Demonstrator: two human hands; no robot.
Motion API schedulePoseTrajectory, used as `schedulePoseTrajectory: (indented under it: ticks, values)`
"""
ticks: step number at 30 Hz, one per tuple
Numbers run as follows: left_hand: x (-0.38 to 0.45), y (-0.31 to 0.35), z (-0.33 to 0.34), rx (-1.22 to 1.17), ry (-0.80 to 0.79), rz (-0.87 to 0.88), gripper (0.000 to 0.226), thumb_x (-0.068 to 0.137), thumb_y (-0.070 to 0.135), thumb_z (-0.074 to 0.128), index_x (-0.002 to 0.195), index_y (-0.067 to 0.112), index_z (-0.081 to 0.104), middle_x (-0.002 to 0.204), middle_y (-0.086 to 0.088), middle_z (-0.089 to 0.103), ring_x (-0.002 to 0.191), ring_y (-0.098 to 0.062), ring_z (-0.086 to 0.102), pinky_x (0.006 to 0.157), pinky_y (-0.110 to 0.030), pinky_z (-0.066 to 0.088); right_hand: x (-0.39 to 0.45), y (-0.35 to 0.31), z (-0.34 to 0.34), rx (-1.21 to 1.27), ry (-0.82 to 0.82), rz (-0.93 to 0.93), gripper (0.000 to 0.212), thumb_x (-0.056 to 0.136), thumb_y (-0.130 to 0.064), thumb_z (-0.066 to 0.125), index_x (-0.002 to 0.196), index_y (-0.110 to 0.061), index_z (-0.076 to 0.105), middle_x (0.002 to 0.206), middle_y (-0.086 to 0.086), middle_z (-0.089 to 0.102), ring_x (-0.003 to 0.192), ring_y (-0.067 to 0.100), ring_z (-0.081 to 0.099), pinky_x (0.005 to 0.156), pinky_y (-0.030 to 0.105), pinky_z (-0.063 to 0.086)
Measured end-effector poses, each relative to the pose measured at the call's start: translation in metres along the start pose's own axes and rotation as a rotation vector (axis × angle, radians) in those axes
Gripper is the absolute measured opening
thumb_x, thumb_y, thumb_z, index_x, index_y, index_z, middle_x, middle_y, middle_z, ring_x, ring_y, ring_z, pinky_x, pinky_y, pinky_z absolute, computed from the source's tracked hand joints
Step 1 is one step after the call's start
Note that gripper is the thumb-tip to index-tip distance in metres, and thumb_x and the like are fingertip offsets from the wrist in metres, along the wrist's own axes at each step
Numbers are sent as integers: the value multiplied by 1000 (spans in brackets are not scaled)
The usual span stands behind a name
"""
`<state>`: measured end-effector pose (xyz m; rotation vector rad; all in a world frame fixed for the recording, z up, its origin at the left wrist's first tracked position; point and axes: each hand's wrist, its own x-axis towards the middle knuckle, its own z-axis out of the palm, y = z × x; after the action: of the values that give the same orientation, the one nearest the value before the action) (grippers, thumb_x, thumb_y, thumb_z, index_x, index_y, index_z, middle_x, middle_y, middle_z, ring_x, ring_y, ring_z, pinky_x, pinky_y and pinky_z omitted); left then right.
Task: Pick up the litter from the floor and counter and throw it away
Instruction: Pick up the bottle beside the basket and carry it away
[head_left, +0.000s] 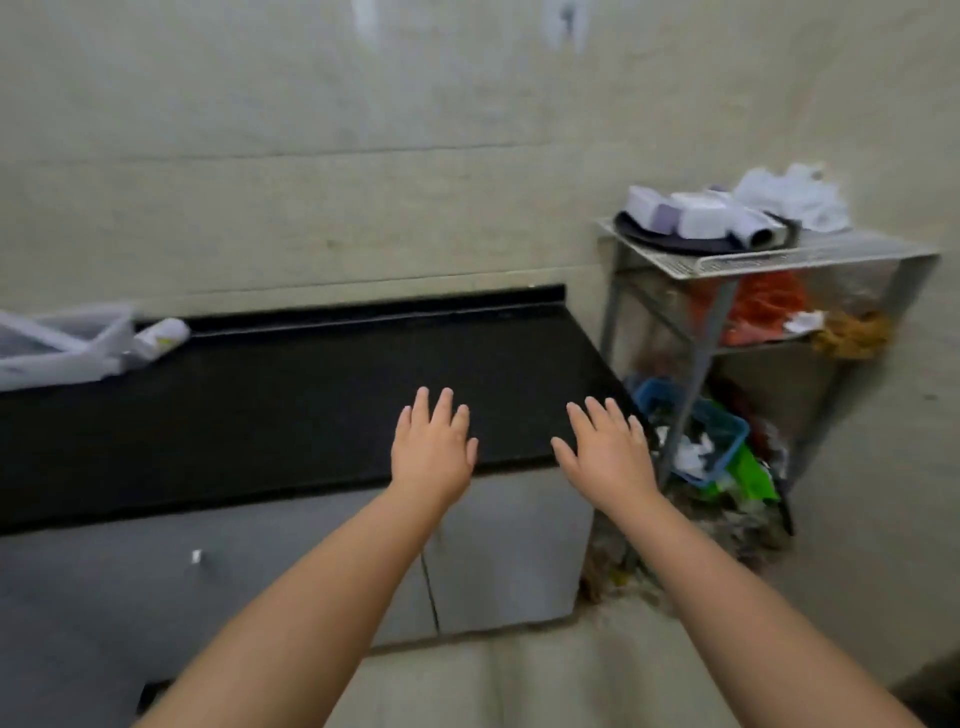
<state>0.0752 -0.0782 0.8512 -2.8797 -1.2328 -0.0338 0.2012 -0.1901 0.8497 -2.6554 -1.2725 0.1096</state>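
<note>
My left hand (432, 447) and my right hand (607, 451) are stretched out flat, palms down, fingers apart, over the near right end of the black counter (291, 395). Neither holds anything. A white bottle-like item (162, 336) lies on its side at the back left of the counter. On the floor beside the counter's right end sits a blue basket (724, 431) with crumpled white paper (693, 451) in it, and green and mixed scraps (748, 480) lie around it. The view is blurred.
A clear plastic bin (62, 340) stands at the counter's far left. A metal rack (769, 260) in the right corner carries a dark tray with white packets on top and orange items on its middle shelf. Grey cabinet doors (498, 551) are below the counter.
</note>
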Motion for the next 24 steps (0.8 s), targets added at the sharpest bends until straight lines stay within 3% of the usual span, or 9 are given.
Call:
schedulePoseTrajectory:
  ticks: [4, 9, 24]
  values:
    - [-29, -166, -12, 40, 17, -264, 52, 102, 36, 26, 150, 17, 18, 162, -4, 7, 149, -29, 0, 122, -39, 11, 27, -161, 18, 2, 0, -263, 56, 98, -38, 34, 148, -15, 22, 158, 8, 20, 148, 26, 10, 121, 44, 12]
    - [-72, -316, -17, 40, 8, -584, 51, 102, 35, 27, 149, 16, 21, 161, -5, 10, 149, -30, 3, 121, -40, 14, 47, -322, 46, -4, -44, -521, 56, 98, -38, 33, 148, -15, 22, 158, 9, 20, 148, 27, 9, 121, 44, 12]
    - [-72, -615, 13, -81, -56, -1248, 51, 101, 35, 29, 147, 14, 28, 160, -5, 16, 149, -29, 8, 121, -40, 18, 164, -675, 164, -65, -277, -1055, 56, 98, -37, 34, 147, -15, 22, 156, 10, 26, 148, 28, 11, 120, 46, 13]
